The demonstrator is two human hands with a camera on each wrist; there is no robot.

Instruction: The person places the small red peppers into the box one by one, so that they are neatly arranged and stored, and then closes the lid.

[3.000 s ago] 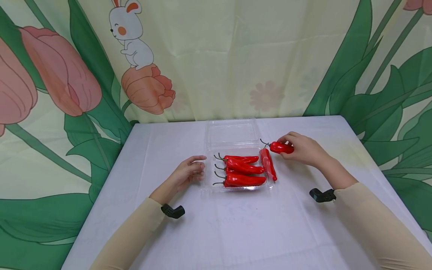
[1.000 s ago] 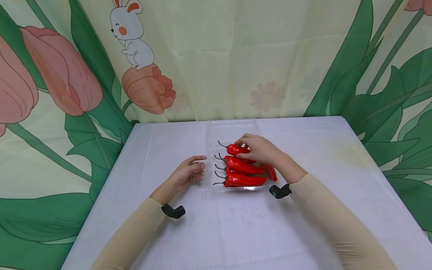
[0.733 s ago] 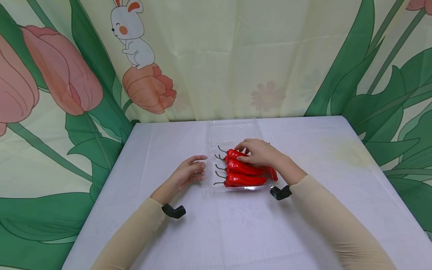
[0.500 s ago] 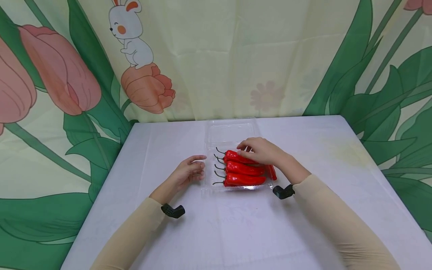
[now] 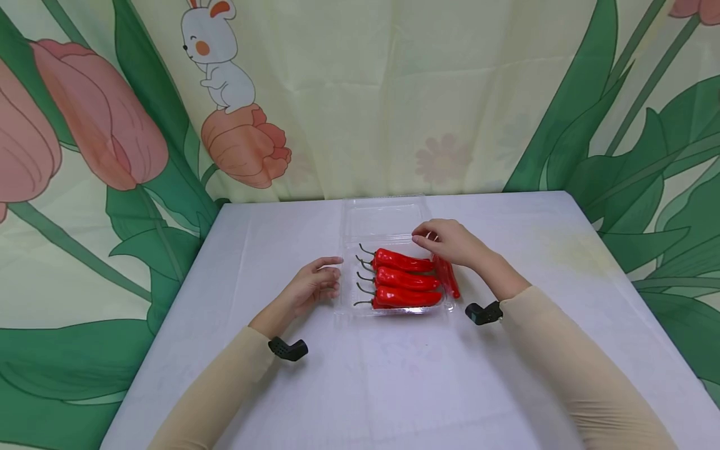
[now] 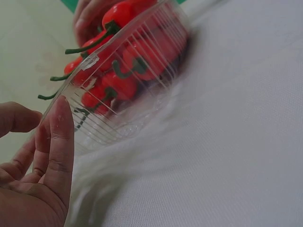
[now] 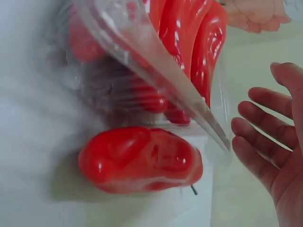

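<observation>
A clear plastic clamshell box (image 5: 347,300) holds several glossy red chilli peppers (image 5: 402,260) with dark green stems pointing left. One more pepper (image 5: 447,276) lies outside, against the box's right side. My left hand (image 5: 308,286) is at the box's left edge, fingers loosely extended; in the left wrist view its fingertips touch the rim and outer wall. My right hand (image 5: 452,242) hovers over the box's far right corner and holds nothing. The right wrist view shows its fingers (image 7: 265,137) spread beside the rim, with the outside pepper (image 7: 139,160) below.
The box's lid (image 5: 385,217) is folded back flat toward the table's far edge. A white cloth covers the table (image 5: 394,381). Behind it hangs a curtain (image 5: 349,94) printed with tulips and a rabbit. Each wrist carries a black camera (image 5: 288,349).
My right hand carried a pepper from right of the box leftward, laid it at the back of the row, let go, and drew back up and right. My left hand stayed put.
</observation>
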